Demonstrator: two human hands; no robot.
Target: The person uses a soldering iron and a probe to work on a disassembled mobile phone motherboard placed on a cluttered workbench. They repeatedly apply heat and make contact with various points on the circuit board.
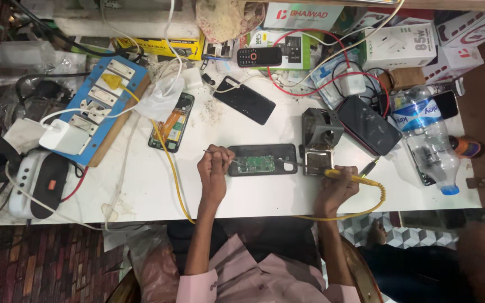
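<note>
A: Centre of the white table [141, 191] — what lies there?

B: An opened phone [262, 160], lying flat with its back off and a green circuit board showing. It sits near the table's front edge, between the two hands.

A: The left hand [214, 168]?

B: Closed around a thin metal tool [220, 155], probably tweezers. The tool's tip points at the left end of the opened phone; whether it touches the board cannot be told.

A: And the right hand [337, 186]?

B: Gripping a yellow-handled soldering iron [343, 175]. The iron's tip points left, towards the right end of the phone, and lies across a small metal stand [320, 140] just beside that end. A yellow coiled cord runs from the handle off the front edge of the table.

A: Surrounding items?

B: A second phone with its back off [172, 130] lies to the upper left, and a black phone face down [245, 100] sits behind the work. To the right — a dark phone [369, 124], tilted, and a clear plastic bottle [429, 140] on its side. At the left edge stands a blue board of sockets [99, 106] with a white charger plugged in. A small keypad phone [259, 56] and several boxes line the back of the table.
</note>
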